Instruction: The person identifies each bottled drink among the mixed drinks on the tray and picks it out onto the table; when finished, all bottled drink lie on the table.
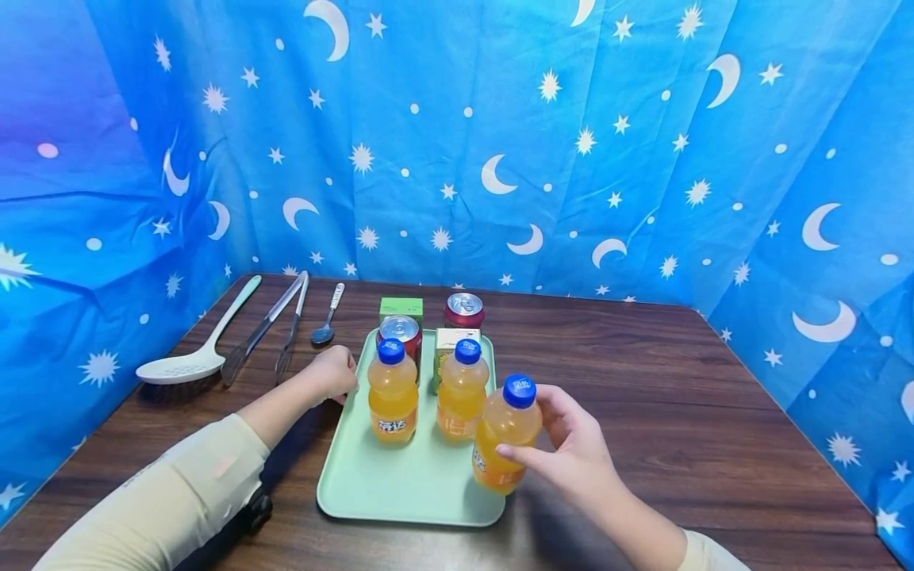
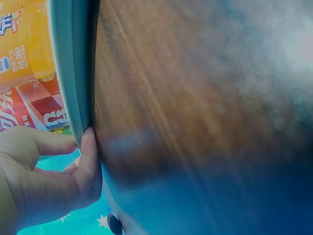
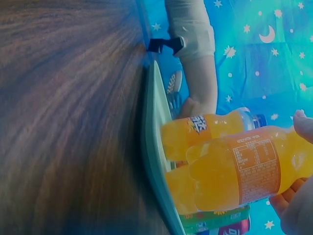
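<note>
Cloth: a big blue sheet (image 1: pixel 428 71) with white moons and stars hangs behind and beside everything.
Counter: the brown wood counter (image 1: pixel 607 357) carries the things.
Tray: the light green tray (image 1: pixel 400 492) sits on the counter. Its rim probably helps stop drinks sliding off.
Big tools: a big spoon (image 1: pixel 182 369) with holes and the tongs (image 1: pixel 274 313) lie left of the tray, maybe to be out of the way.
Bottles: the left bottle (image 1: pixel 393 392) and the middle bottle (image 1: pixel 457 396) stand upright on the tray. The held bottle (image 1: pixel 503 436) leans a bit and seems lifted, over the tray's near right edge. All three have orange drink and blue caps.
Right hand: the right hand (image 1: pixel 574 444) grasps the held bottle, thumb on the near side and fingers round the far side, likely so it won't slip. Its arm slants in from the right.
Left hand: the left hand (image 1: pixel 334 373) reaches across and pinches the tray's left rim between thumb and finger, maybe to hold it steady.
Boxes: a green box (image 1: pixel 401 307) and a pale-topped box (image 1: pixel 458 336) are behind the bottles.
Cans: the left can (image 1: pixel 400 327) is behind the left bottle; the right can (image 1: pixel 464 308) is behind the pale-topped box, its bottom hidden.
Small spoon: a little spoon (image 1: pixel 324 333) lies beside the tongs.
</note>
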`<state>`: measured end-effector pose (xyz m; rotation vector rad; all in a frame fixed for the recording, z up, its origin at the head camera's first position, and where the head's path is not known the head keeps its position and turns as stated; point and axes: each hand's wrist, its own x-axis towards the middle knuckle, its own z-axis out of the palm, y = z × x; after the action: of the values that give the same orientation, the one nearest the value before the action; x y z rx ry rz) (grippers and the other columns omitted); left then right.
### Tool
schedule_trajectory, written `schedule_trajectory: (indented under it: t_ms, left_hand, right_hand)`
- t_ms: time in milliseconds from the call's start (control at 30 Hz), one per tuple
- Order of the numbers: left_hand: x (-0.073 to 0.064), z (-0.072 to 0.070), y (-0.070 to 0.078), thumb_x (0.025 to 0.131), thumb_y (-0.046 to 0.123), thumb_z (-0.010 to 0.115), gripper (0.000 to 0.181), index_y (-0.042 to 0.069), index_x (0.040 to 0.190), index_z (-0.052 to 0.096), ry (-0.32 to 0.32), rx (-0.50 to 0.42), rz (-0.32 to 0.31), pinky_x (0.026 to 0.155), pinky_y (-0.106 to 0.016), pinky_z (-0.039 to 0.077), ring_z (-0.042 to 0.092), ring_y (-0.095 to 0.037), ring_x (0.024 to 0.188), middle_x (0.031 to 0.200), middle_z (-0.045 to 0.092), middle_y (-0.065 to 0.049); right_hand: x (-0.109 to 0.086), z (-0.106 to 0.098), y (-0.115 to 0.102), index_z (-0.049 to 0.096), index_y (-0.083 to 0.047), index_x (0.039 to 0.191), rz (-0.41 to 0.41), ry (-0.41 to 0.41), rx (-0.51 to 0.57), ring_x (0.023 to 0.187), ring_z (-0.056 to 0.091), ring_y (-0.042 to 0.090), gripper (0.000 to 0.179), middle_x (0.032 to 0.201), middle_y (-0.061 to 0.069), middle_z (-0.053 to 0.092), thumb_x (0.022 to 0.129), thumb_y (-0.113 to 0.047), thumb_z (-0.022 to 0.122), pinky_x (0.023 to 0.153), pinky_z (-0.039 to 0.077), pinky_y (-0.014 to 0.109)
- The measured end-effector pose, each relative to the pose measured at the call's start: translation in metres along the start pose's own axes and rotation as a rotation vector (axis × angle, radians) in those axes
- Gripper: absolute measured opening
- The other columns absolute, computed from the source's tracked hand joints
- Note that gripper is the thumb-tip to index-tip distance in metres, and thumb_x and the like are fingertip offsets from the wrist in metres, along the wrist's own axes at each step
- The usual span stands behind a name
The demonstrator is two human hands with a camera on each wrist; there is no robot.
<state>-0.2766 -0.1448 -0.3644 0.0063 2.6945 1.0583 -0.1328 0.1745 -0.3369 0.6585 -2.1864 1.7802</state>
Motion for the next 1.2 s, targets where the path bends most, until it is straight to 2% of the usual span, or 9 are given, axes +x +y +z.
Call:
schedule_trajectory:
  t_ms: [200,500,633,800,1033,1200]
  left_hand:
    - [-0.001,-0.001,0.0,0.075,-0.014,0.054,0.039,0.011,0.056,0.03,0.006,0.006,0.005,0.051,-0.031,0.053,0.031,-0.013,0.044,0.056,0.024,-0.001]
    - [0.001,-0.001,0.0,0.077,-0.012,0.056,0.034,0.008,0.06,0.035,0.003,0.004,-0.002,0.052,-0.031,0.053,0.042,-0.018,0.051,0.063,0.031,-0.005]
    - [0.0,-0.001,0.0,0.077,-0.012,0.056,0.03,0.007,0.063,0.036,0.0,-0.007,-0.004,0.052,-0.031,0.053,0.043,-0.019,0.053,0.066,0.033,-0.007]
    - [0.001,-0.001,0.0,0.077,-0.012,0.056,0.031,0.007,0.062,0.036,0.002,-0.008,-0.006,0.052,-0.031,0.053,0.04,-0.017,0.051,0.064,0.033,-0.006]
    - [0.001,-0.001,-0.001,0.077,-0.013,0.054,0.038,0.011,0.058,0.031,-0.001,-0.014,-0.007,0.051,-0.031,0.053,0.031,-0.014,0.047,0.058,0.026,-0.002]
    - [0.001,0.0,-0.002,0.076,-0.013,0.055,0.04,0.012,0.056,0.03,0.001,-0.008,-0.002,0.051,-0.031,0.053,0.028,-0.013,0.045,0.056,0.023,0.0]
  right_hand:
    - [0.003,-0.008,0.004,0.055,0.0,0.112,-0.004,0.015,-0.036,0.101,0.06,0.017,0.053,0.106,0.01,0.064,0.065,0.007,0.08,0.091,0.045,0.024]
    - [0.009,-0.018,0.014,0.055,-0.005,0.114,0.061,0.054,-0.101,0.104,0.059,0.016,0.052,0.109,0.005,0.063,0.069,-0.003,0.082,0.091,0.045,0.025]
    - [0.013,-0.023,0.018,0.054,-0.003,0.114,0.054,0.062,-0.111,0.104,0.059,0.016,0.052,0.11,0.007,0.062,0.07,-0.003,0.081,0.09,0.045,0.024]
    - [0.02,-0.03,0.025,0.052,-0.002,0.115,0.047,0.064,-0.118,0.103,0.059,0.015,0.053,0.111,0.008,0.062,0.071,-0.003,0.08,0.089,0.046,0.024]
    - [0.031,-0.04,0.035,0.05,-0.003,0.118,0.112,0.098,-0.16,0.109,0.057,0.015,0.054,0.115,0.007,0.06,0.074,-0.011,0.079,0.091,0.044,0.025]
    - [0.038,-0.048,0.042,0.049,-0.002,0.119,0.141,0.133,-0.188,0.105,0.059,0.017,0.053,0.115,0.009,0.06,0.076,-0.014,0.079,0.088,0.047,0.025]
